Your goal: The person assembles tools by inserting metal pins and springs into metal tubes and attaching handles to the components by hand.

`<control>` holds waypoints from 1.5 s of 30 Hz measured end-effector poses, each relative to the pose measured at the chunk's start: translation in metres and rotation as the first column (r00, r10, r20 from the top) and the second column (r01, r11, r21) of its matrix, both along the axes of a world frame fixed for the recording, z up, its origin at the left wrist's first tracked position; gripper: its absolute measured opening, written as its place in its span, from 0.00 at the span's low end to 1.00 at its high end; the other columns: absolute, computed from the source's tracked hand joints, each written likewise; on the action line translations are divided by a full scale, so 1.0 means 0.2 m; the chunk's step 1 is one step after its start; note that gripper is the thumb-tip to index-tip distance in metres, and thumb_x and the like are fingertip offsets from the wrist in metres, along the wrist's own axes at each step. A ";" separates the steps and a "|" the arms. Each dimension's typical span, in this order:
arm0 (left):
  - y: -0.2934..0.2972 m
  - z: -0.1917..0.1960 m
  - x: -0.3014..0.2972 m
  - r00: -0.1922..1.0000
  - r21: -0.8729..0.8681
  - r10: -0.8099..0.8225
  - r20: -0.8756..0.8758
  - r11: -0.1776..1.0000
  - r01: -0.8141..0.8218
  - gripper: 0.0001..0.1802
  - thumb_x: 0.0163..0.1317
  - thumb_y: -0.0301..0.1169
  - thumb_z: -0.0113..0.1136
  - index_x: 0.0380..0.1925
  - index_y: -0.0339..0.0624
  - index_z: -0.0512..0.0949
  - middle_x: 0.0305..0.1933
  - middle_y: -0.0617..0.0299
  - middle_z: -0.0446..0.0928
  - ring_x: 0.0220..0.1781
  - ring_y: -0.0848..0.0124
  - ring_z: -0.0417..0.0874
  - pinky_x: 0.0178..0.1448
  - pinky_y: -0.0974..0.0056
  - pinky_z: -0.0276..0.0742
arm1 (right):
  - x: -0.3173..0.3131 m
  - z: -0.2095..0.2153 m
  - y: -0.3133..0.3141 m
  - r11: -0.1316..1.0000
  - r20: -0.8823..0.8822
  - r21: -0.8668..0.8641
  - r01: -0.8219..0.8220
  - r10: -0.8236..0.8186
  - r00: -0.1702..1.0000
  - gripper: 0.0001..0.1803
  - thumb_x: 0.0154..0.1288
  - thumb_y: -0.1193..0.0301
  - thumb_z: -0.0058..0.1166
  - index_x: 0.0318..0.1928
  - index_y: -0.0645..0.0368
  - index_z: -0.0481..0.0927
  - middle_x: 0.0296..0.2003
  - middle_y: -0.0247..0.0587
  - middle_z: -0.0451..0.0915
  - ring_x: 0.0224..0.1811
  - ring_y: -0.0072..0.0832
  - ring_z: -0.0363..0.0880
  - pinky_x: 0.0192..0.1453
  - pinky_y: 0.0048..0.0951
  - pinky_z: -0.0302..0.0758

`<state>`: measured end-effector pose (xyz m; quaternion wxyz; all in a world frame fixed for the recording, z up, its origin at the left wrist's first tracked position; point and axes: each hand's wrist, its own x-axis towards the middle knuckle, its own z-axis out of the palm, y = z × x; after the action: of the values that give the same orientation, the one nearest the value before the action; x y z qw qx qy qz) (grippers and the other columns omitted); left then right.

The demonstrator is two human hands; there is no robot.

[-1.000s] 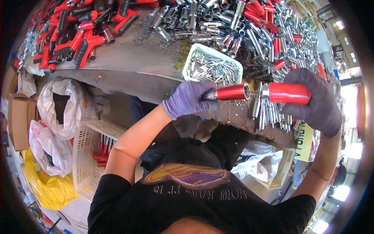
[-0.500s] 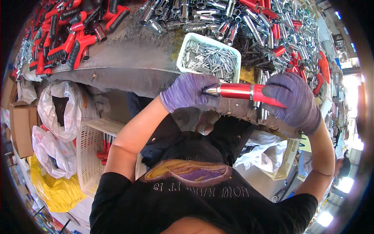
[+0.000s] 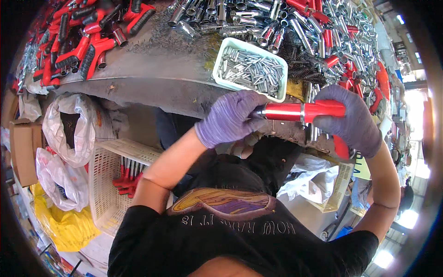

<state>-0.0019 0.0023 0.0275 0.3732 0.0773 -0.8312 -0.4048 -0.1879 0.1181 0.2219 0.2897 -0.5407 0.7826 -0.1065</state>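
Note:
Before me, my left hand (image 3: 233,117) and my right hand (image 3: 349,121), both in purple-grey knit gloves, hold a red pistol-shaped tool body (image 3: 282,111) level between them. The left fingers are closed round its narrow metal nose at the left end. My right hand wraps the thicker red end, and the curved red handle shows beneath that palm. A silvery ring circles the tube midway. Just beyond the left hand, a pale green tray (image 3: 284,76) holds many short metal pins (image 3: 251,69). The glove hides part of the tool's right end.
Red tool bodies with black grips (image 3: 94,53) pile up at the back left. Chrome tubes (image 3: 297,30) and dark springs (image 3: 302,67) heap beyond the tray. Below the worn bench edge (image 3: 152,90) are a white crate (image 3: 104,184) with red-handled tools and white plastic bags (image 3: 69,134).
The tool has turned, bringing its handle into view under my right hand. My left hand has shifted slightly right and down. Both hands keep hold of the tool.

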 end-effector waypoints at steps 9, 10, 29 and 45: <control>-0.06 0.04 0.02 0.983 0.183 -0.106 0.151 0.980 0.077 0.24 0.45 0.38 0.71 0.40 0.43 0.73 0.34 0.56 0.74 0.31 0.60 0.79 0.38 0.61 0.76 | 0.12 0.08 -0.04 0.979 -0.139 0.008 -0.202 0.201 0.970 0.20 0.48 0.63 0.67 0.40 0.58 0.78 0.31 0.43 0.80 0.34 0.32 0.82 0.42 0.31 0.76; -0.12 0.03 0.02 0.956 0.174 -0.234 0.178 0.963 0.203 0.23 0.44 0.38 0.72 0.38 0.43 0.73 0.31 0.57 0.75 0.32 0.60 0.79 0.39 0.61 0.75 | 0.12 0.07 -0.03 0.980 -0.140 0.007 -0.200 0.200 0.970 0.20 0.48 0.63 0.67 0.40 0.58 0.78 0.31 0.43 0.80 0.34 0.32 0.82 0.42 0.31 0.76; -0.01 -0.04 0.05 0.999 -0.048 0.018 -0.040 0.999 -0.020 0.23 0.55 0.39 0.61 0.49 0.43 0.73 0.41 0.51 0.77 0.40 0.53 0.80 0.43 0.55 0.76 | 0.06 0.01 -0.05 0.979 -0.132 -0.033 -0.201 0.195 0.972 0.19 0.49 0.65 0.65 0.41 0.59 0.78 0.31 0.45 0.80 0.35 0.37 0.81 0.42 0.33 0.76; 0.01 0.00 -0.02 0.830 -0.285 0.103 0.548 0.956 0.070 0.17 0.47 0.43 0.65 0.35 0.49 0.76 0.31 0.58 0.78 0.34 0.58 0.81 0.34 0.55 0.75 | -0.04 -0.29 0.24 0.952 0.369 0.051 0.302 -0.299 0.880 0.23 0.53 0.63 0.66 0.46 0.62 0.75 0.31 0.41 0.80 0.29 0.26 0.80 0.33 0.25 0.76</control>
<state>-0.0050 0.0038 0.0267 0.1254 0.1430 -0.9536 -0.2334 -0.1950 0.1653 0.1634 0.4105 -0.3839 0.7872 -0.2539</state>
